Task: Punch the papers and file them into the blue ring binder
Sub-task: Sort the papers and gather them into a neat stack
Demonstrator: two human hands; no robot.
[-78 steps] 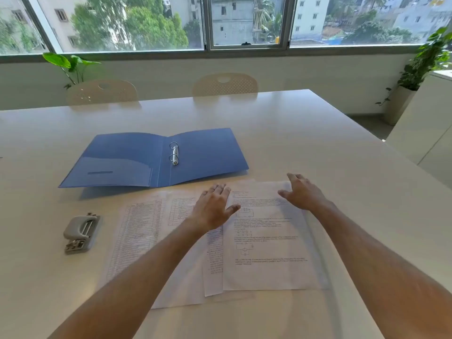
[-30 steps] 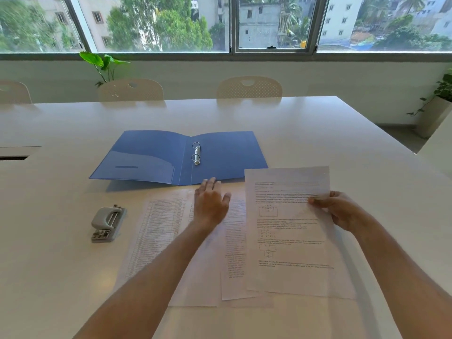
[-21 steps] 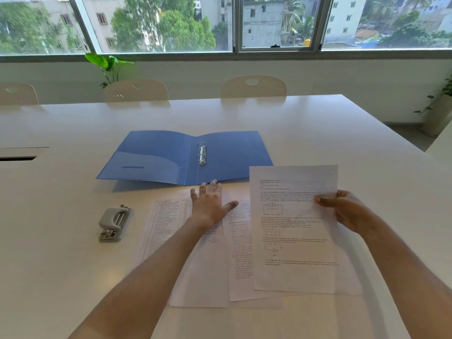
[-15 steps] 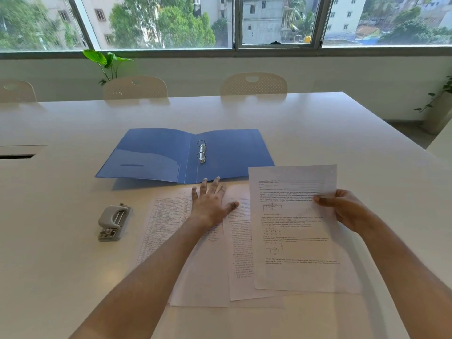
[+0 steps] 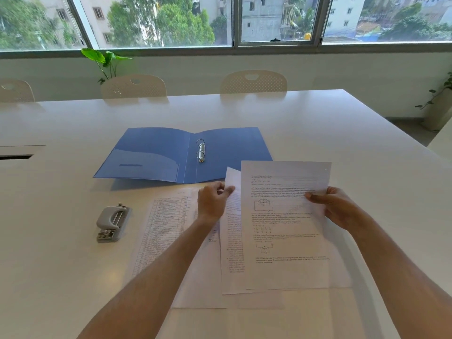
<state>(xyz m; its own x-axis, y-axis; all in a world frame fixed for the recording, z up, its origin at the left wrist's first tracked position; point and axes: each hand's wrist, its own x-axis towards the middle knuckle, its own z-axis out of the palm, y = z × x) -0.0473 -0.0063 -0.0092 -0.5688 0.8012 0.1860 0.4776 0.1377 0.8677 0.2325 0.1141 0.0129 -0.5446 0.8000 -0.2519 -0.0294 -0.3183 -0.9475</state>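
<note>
The blue ring binder (image 5: 151, 155) lies open on the white table (image 5: 342, 133), its metal rings (image 5: 200, 150) shut at the spine. Several printed papers lie spread in front of it. My right hand (image 5: 335, 206) holds the right edge of a sheet with circuit drawings (image 5: 283, 221), its top lifted off the table. My left hand (image 5: 214, 200) pinches the top corner of a second sheet (image 5: 232, 231), lifting it just left of the first. A sheet with a table of rows (image 5: 166, 223) stays flat on the left. The grey hole punch (image 5: 113, 222) sits further left.
Three cream chairs (image 5: 134, 86) stand along the table's far edge under the windows. A green plant (image 5: 105, 59) rises behind them. A cable slot (image 5: 17, 156) opens in the table at the left. Another plant pot (image 5: 437, 113) stands on the floor at the right.
My left hand went from lying flat on the papers to pinching the top corner of a second sheet and raising it. My right hand keeps the circuit sheet lifted.
</note>
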